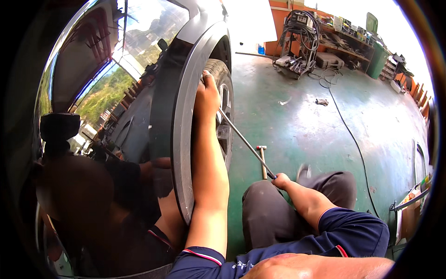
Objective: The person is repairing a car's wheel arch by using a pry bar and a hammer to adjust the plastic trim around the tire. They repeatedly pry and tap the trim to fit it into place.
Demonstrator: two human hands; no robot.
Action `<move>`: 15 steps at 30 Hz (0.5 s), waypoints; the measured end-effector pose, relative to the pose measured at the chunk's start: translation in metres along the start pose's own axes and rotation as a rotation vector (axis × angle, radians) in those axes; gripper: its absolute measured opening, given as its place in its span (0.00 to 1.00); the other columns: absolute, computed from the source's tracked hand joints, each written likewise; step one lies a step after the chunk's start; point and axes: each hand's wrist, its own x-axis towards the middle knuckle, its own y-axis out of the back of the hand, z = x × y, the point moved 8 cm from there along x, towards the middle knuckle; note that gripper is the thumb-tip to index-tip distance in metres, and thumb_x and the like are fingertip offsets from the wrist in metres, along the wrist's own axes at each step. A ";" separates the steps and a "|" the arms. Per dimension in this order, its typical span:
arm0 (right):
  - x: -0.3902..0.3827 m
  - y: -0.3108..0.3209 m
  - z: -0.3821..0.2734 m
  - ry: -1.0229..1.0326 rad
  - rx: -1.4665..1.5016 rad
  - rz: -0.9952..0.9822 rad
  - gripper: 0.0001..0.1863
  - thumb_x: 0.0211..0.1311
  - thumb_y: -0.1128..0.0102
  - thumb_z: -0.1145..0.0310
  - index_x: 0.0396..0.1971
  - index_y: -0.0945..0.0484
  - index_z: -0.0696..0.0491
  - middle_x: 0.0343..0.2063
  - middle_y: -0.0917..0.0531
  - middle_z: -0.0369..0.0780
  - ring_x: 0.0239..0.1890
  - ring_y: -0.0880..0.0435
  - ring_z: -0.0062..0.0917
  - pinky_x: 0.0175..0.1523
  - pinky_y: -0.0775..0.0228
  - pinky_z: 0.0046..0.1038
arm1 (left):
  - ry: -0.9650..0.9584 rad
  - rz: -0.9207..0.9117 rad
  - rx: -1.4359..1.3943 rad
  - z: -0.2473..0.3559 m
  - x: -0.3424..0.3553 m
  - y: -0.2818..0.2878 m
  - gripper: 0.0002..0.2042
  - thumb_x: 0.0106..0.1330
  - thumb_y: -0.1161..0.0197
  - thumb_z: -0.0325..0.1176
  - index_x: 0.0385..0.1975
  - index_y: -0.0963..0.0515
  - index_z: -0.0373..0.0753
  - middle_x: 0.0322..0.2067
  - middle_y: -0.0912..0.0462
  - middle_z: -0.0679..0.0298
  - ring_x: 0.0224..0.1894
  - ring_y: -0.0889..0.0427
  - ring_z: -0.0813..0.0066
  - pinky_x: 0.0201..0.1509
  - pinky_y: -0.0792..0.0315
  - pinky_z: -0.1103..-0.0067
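Observation:
A dark, shiny car panel (162, 116) with a grey wheel-arch trim (182, 162) stands at my left. My left hand (207, 97) reaches up into the arch in front of the tyre (219, 69); its fingers look curled, and what they hold is hidden. My right hand (280, 181) is closed round the dark handle end of a long thin metal rod (246, 142), low above my knee. The rod slants up to the left and its far end goes out of sight behind my left wrist. Beside the rod lies a hammer (262, 160) with a light handle.
A black cable (350, 132) runs along the green floor (297, 125). Farther back stand a wheeled cart with coiled cables (297, 39), a grey case (330, 59), a shelf with tools (348, 44) and a green bin (375, 60). A small dark object (321, 102) lies on the floor.

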 end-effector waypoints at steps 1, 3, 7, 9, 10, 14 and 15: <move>0.001 0.003 0.001 -0.002 -0.027 0.011 0.15 0.55 0.36 0.60 0.35 0.16 0.56 0.21 0.18 0.42 0.21 0.18 0.32 0.29 0.25 0.36 | -0.023 0.009 -0.012 0.003 0.000 0.001 0.21 0.77 0.48 0.40 0.52 0.24 0.24 0.51 0.18 0.38 0.56 0.21 0.41 0.62 0.29 0.63; 0.002 -0.002 0.016 -0.129 0.091 -0.169 0.14 0.57 0.35 0.61 0.35 0.16 0.57 0.21 0.19 0.41 0.21 0.20 0.30 0.27 0.27 0.35 | 0.010 -0.006 -0.006 0.003 0.001 -0.001 0.21 0.77 0.48 0.40 0.52 0.23 0.24 0.51 0.18 0.38 0.57 0.21 0.41 0.62 0.29 0.64; 0.003 0.013 0.030 -0.128 0.102 -0.227 0.13 0.57 0.34 0.62 0.33 0.17 0.58 0.19 0.22 0.40 0.18 0.24 0.28 0.25 0.29 0.34 | -0.017 0.048 -0.092 0.006 0.002 -0.005 0.20 0.78 0.47 0.42 0.44 0.20 0.26 0.41 0.14 0.43 0.46 0.16 0.48 0.52 0.25 0.66; 0.014 0.030 0.032 -0.123 0.088 -0.208 0.13 0.56 0.33 0.63 0.33 0.17 0.58 0.18 0.22 0.40 0.17 0.24 0.28 0.24 0.29 0.34 | 0.114 -0.028 -0.107 -0.006 0.003 -0.012 0.20 0.78 0.46 0.42 0.43 0.21 0.26 0.38 0.16 0.44 0.44 0.17 0.48 0.49 0.25 0.66; 0.018 0.042 0.034 -0.119 0.148 -0.190 0.13 0.55 0.32 0.64 0.32 0.17 0.59 0.18 0.22 0.40 0.18 0.24 0.28 0.24 0.29 0.34 | 0.111 -0.038 -0.113 -0.006 0.003 -0.013 0.20 0.78 0.46 0.43 0.40 0.22 0.27 0.33 0.16 0.48 0.38 0.16 0.52 0.43 0.25 0.68; 0.019 0.097 0.049 -0.128 0.157 -0.189 0.09 0.55 0.34 0.67 0.29 0.20 0.59 0.17 0.21 0.40 0.16 0.24 0.27 0.22 0.32 0.32 | 0.148 -0.062 -0.250 0.000 0.003 -0.017 0.21 0.79 0.46 0.46 0.25 0.32 0.39 0.09 0.33 0.71 0.10 0.31 0.79 0.18 0.36 0.77; 0.016 0.110 0.055 -0.127 0.145 -0.222 0.09 0.56 0.34 0.68 0.28 0.21 0.59 0.17 0.21 0.40 0.15 0.24 0.27 0.21 0.33 0.32 | 0.165 -0.085 -0.269 0.001 0.002 -0.020 0.20 0.79 0.46 0.46 0.25 0.31 0.39 0.10 0.32 0.71 0.11 0.30 0.79 0.19 0.35 0.76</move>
